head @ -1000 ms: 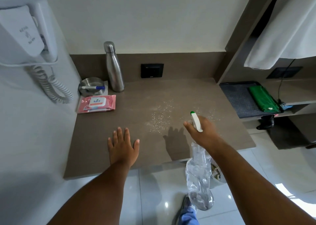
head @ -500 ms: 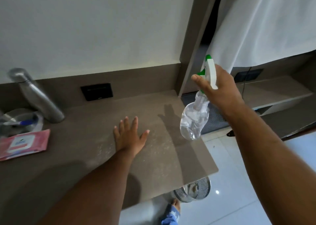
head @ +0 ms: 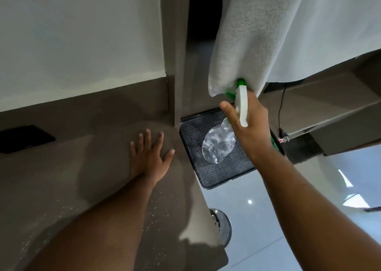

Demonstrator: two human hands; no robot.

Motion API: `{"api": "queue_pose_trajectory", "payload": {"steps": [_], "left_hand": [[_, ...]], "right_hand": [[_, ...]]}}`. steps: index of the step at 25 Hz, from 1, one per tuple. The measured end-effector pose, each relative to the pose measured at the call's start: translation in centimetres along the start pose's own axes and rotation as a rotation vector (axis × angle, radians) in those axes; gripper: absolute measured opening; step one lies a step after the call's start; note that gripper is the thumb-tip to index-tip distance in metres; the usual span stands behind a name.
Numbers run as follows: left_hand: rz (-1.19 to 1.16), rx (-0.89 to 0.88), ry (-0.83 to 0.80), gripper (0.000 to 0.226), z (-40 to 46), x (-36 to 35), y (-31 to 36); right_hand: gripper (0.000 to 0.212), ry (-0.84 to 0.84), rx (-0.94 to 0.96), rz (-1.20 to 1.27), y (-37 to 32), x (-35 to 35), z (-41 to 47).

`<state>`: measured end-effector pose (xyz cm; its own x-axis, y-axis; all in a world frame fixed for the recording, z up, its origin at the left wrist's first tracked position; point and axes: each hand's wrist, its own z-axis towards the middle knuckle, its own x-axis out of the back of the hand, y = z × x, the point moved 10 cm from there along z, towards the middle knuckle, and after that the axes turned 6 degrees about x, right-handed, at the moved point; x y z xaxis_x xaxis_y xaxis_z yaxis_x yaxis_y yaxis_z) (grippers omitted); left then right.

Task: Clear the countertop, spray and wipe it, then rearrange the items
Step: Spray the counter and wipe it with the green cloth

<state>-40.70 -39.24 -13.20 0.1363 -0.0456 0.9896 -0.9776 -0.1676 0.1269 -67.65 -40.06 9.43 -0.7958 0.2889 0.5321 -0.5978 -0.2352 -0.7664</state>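
**Now the sprayer hangs over the tray beside the wet counter**

Here the brown countertop (head: 86, 167) fills the lower left part of the view, and small droplets lie on it near the front edge. The left hand (head: 149, 157) rests flat on this surface, close to the right end, with the fingers spread and holding nothing. The right hand (head: 250, 126) is closed around the neck of the spray bottle (head: 219, 145); the clear body of the bottle hangs down above a dark textured tray (head: 224, 172), and I cannot tell if it touches the tray. The green and white head of the bottle is just at the lower edge of a white towel (head: 278, 33) that hangs from above. The tray sits on a lower shelf, just beside the end of the countertop. A black wall plate (head: 24, 139) is on the brown back panel at the left, below a pale wall (head: 82, 33). On the glossy tiled floor (head: 288, 219) stands a metal mesh bin (head: 222, 225), partly hidden under the counter edge. A thin black cable (head: 281, 108) runs down at the right shelf.
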Motion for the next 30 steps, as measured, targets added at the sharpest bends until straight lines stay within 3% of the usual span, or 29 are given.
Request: {"api": "queue_pose_trajectory", "payload": {"steps": [3, 6, 8, 10, 13, 16, 21, 24, 27, 30], "left_hand": [[0.031, 0.003, 0.006, 0.077, 0.1, -0.2, -0.3], [0.042, 0.016, 0.006, 0.077, 0.2, -0.1, -0.5], [0.038, 0.016, 0.002, 0.076, 0.1, -0.2, -0.4], [0.043, 0.026, 0.015, 0.075, 0.1, -0.1, -0.3], [0.049, 0.029, 0.015, 0.076, 0.3, -0.1, -0.2], [0.067, 0.016, -0.001, 0.077, 0.2, 0.0, -0.1], [0.055, 0.024, -0.007, 0.077, 0.1, 0.0, -0.1], [0.06, 0.028, -0.016, 0.078, 0.3, 0.0, -0.1], [0.044, 0.031, -0.041, 0.079, 0.2, -0.1, 0.1], [0.025, 0.023, -0.03, 0.077, 0.1, 0.2, 0.2]], "right_hand": [[0.064, -0.003, -0.03, -0.026, 2.7, 0.2, 0.4], [0.1, -0.236, -0.096, -0.054, 6.9, -1.0, -1.9], [0.112, -0.359, -0.25, -0.191, 12.7, -0.7, -5.6], [0.099, -0.293, -0.547, -0.258, 19.2, 1.3, -9.2], [0.056, 0.027, -1.054, -0.027, 25.5, 2.7, -12.0], [0.052, 0.236, -1.302, 0.235, 28.2, 1.0, -11.9], [0.037, 0.242, -1.302, 0.444, 30.2, -1.3, -10.4], [0.031, 0.427, -1.331, 0.503, 28.7, -0.2, -10.4], [0.014, 0.559, -1.137, 0.593, 23.4, 1.7, -10.8], [0.014, 0.526, -1.062, 0.682, 16.3, 1.9, -14.5]]}}
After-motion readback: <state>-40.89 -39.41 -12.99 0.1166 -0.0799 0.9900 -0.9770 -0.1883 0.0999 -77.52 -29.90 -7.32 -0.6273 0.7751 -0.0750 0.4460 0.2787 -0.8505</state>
